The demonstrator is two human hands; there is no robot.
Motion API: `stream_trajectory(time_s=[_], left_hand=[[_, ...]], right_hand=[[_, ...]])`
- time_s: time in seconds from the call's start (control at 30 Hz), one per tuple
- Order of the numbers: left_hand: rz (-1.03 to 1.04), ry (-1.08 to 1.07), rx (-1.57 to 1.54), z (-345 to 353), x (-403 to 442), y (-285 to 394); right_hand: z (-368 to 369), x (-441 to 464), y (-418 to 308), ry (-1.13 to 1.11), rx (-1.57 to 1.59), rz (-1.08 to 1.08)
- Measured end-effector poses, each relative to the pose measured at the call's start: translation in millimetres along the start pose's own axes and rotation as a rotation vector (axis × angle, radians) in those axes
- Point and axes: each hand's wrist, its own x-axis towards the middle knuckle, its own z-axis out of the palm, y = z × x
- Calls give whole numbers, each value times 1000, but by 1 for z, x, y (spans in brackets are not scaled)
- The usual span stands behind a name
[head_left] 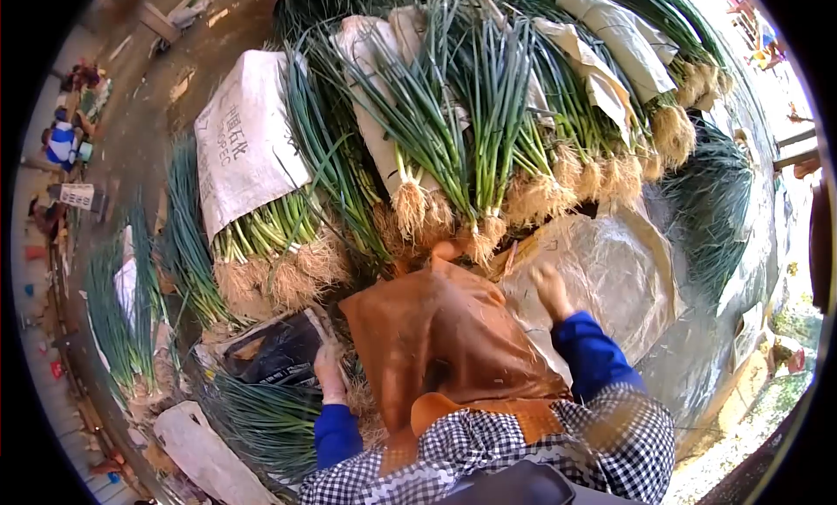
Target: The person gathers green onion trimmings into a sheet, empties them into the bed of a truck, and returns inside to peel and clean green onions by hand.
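Observation:
My left hand is at the right edge of a black printed sack, its fingers appearing closed on that edge. Below the sack, green onions lie with their leaves fanned to the left. Over a beige woven sack I hold my right hand with curled fingers; whatever may be in them cannot be made out. Close to its left is a thin stick-like piece. In front of me, bunches of green onions lie with their pale roots toward me.
A brown apron covers my lap. At left, a white printed sack covers more onion bunches. Another rolled sack lies across bunches at the upper right. Loose onions lie at right, and a pale sack at lower left.

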Motion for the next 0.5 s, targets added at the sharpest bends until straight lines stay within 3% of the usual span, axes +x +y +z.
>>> stream_trajectory(time_s=[0.03, 0.07, 0.1, 0.13, 0.17, 0.23, 0.27, 0.3, 0.33, 0.4, 0.5], left_hand=[[103, 108, 80, 3, -10, 17], [214, 208, 153, 17, -16, 48], [307, 253, 24, 36, -25, 81], [409, 243, -1, 49, -30, 110], [489, 215, -36, 71, -42, 145], [657, 172, -13, 118, -73, 200], [740, 151, 47, 139, -86, 218], [758, 33, 33, 159, -101, 230], [770, -90, 18, 181, -116, 239], [643, -330, -48, 237, -155, 249], [354, -544, -173, 320, -144, 196]], right_hand=[[-25, 26, -86, 96, 88, -33], [-29, 51, -119, 41, 274, 80], [-24, 74, -134, 33, 415, 30], [-9, 98, -135, 48, 290, 110], [11, 124, -130, -135, 392, 238], [41, 163, -90, -146, -305, -225], [22, 155, -116, -137, -589, -355], [25, 165, -116, -44, 175, 96], [12, 166, -122, 119, 247, -3], [-57, 119, -181, -65, 830, 61], [-96, 65, -197, -280, 721, -154]])
